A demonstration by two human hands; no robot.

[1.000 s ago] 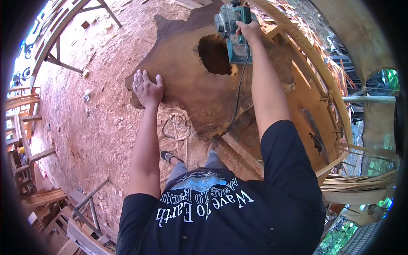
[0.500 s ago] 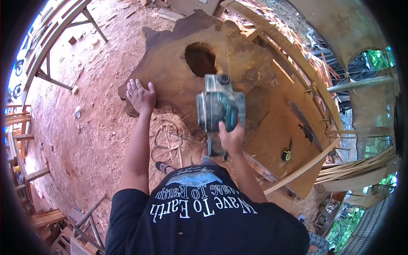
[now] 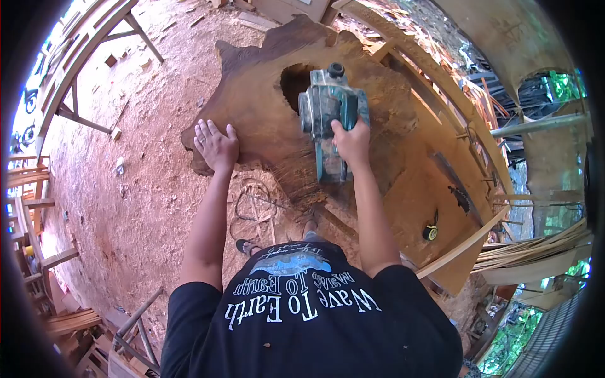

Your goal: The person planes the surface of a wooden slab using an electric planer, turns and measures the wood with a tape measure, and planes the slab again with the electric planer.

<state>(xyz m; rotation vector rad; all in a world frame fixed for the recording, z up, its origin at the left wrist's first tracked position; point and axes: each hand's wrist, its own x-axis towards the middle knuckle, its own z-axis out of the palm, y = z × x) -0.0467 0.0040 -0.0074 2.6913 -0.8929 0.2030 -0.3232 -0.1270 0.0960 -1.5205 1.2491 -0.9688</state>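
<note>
A large irregular wood slab [image 3: 252, 94] with a dark hole [image 3: 296, 82] through it lies in front of me. My left hand [image 3: 216, 145] rests flat on its left edge, fingers spread. My right hand [image 3: 353, 143] is wrapped round the handle of a teal electric planer [image 3: 324, 107], which is over the slab and covers the right part of the hole. Whether the planer's sole touches the wood I cannot tell.
A brown board [image 3: 409, 214] to the right carries a tape measure [image 3: 430, 232] and a handsaw [image 3: 455, 186]. Wood shavings cover the ground [image 3: 138, 208]. A wooden frame [image 3: 94, 57] stands at the upper left, and thin strips [image 3: 535, 246] are stacked at the right.
My right hand has pushed the planer forward, away from my body, across the slab. My left hand stays on the same edge.
</note>
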